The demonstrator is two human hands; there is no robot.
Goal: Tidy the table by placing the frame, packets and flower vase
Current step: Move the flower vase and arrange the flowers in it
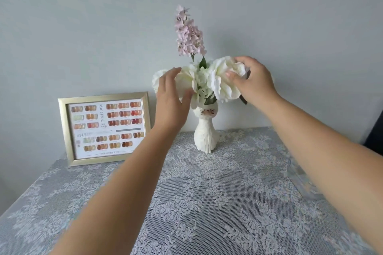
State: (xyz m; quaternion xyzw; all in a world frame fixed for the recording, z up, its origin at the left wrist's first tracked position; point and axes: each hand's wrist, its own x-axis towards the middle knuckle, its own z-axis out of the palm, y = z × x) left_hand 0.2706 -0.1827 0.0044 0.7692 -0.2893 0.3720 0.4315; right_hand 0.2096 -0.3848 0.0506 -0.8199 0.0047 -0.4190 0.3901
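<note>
A white cat-shaped flower vase (pixel 206 130) stands upright at the back of the table against the wall. It holds white blooms (pixel 217 80) and a tall pink flower spike (pixel 189 33). My left hand (pixel 172 97) touches the left white bloom with relaxed, nearly straight fingers. My right hand (pixel 251 80) pinches the petals of the right white bloom between thumb and fingers. A gold picture frame (pixel 104 128) with a nail colour chart leans upright against the wall, left of the vase. No packets are in view.
A grey table with a white lace cloth (pixel 217 203) fills the lower view. A plain pale wall (pixel 83 27) rises behind it. A dark object (pixel 375 132) shows at the right edge.
</note>
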